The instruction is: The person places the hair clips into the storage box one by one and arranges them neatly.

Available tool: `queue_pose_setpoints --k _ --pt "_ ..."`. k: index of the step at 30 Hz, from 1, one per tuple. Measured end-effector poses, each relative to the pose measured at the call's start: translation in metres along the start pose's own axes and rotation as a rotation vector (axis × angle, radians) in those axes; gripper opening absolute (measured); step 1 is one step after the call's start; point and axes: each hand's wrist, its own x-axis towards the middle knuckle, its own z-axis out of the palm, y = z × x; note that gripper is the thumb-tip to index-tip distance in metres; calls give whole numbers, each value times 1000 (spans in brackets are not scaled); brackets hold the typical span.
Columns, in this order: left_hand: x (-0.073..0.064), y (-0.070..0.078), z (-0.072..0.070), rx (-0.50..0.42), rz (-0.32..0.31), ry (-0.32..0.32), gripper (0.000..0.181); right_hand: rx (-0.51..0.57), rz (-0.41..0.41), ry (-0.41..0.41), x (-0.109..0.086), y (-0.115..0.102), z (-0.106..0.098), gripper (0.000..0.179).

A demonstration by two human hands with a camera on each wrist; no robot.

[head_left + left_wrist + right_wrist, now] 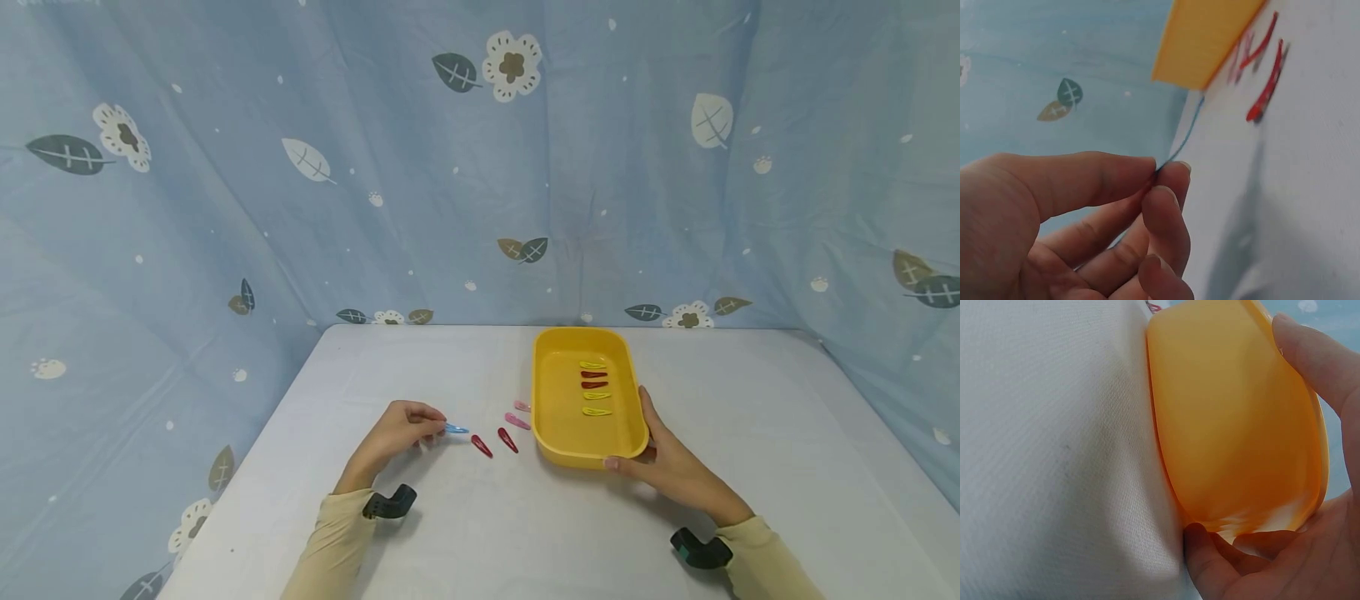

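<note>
My left hand (401,433) pinches a light blue snap hair clip (456,429) between thumb and fingertips, holding it just above the white table. In the left wrist view the blue clip (1191,128) shows edge-on as a thin curved line. My right hand (675,467) grips the near right corner of a yellow plastic tray (551,442), thumb at the rim and fingers along the side. Inside the tray, yellow clips (597,412) and dark red clips (594,385) lie in one column. Two red clips (507,440) rest on the table between my left hand and the tray.
Two pink clips (517,421) lie against the tray's left side, one partly hidden by it. The white-covered table (465,533) ends at a blue patterned curtain (420,208) behind and at the sides. A black wrist camera (390,502) sits on each forearm.
</note>
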Motion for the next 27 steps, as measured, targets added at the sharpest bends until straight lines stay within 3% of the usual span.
queue_pose_setpoints --k 4,9,27 --pt "-1 4 0 -26 42 -38 25 10 -1 -3 0 0 0 124" --pt "-3 11 0 -71 48 -73 26 9 6 -4 0 0 0 124" --pt "-3 41 15 -142 77 -114 26 11 -5 1 1 2 0 125"
